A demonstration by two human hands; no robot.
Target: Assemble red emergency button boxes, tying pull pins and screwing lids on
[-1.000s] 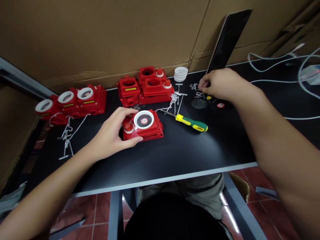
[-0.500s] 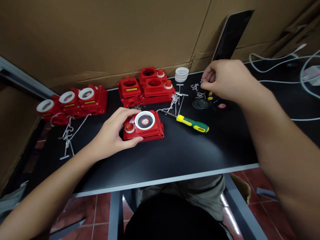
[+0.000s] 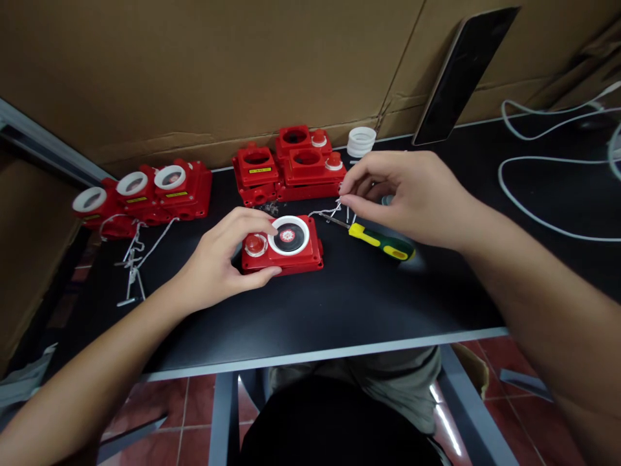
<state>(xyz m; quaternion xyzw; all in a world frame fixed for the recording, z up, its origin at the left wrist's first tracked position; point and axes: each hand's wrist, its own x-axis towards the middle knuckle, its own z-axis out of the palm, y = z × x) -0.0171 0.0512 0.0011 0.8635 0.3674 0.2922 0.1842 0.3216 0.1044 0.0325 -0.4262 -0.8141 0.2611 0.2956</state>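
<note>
My left hand grips a red box from its left side, fingers on top and thumb along the front. The box carries a white ring around a dark round window and a red cap. To its right, above the table, my right hand has thumb and forefinger pinched together; anything between the fingertips is too small to name. Below that hand lies a screwdriver with a yellow and green handle, its tip toward the box. A white cord runs from the box under the right fingertips.
Several red boxes with white rings stand at the left, metal T-bars on cords before them. More red boxes sit at the back beside stacked white rings. A dark panel leans on the cardboard; white cables lie right.
My right hand has moved left from the small parts toward the red box, fingers still pinched. My left hand stays on the box, its forefinger now over the white ring's edge.
</note>
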